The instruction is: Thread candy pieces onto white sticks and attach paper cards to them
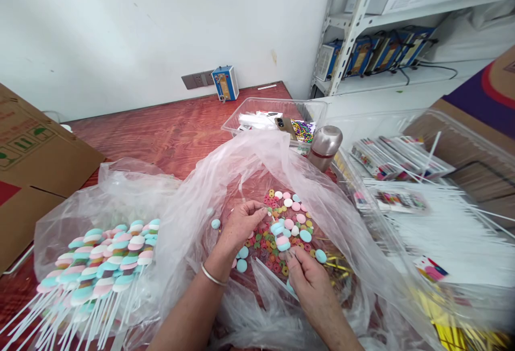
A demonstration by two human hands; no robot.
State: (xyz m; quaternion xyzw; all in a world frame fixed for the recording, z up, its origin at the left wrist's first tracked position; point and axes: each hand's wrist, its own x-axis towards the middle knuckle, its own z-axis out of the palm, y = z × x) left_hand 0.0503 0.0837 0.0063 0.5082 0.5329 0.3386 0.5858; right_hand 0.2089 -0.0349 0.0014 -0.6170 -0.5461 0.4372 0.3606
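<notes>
My right hand (309, 276) is closed on a candy skewer (282, 237), gripping it just under its stacked blue, pink and white discs. Beside it, my left hand (241, 225) has thumb and fingertips pinched together near the skewer's top; what lies between them is too small to make out. Under both hands, loose ring-shaped gummies (263, 243) in red, green and yellow lie in an opened clear plastic bag (209, 174). Pastel discs (305, 235) in blue, pink and white are scattered among them. Gold twist ties (338, 268) lie right of my right hand.
Several stacked candy skewers (104, 260) with white sticks lie on plastic at the left, near a cardboard box (36, 174). A steel flask (325, 147) and a clear tray (257, 105) stand behind the bag. At right, a clear bin holds white sticks (442, 238).
</notes>
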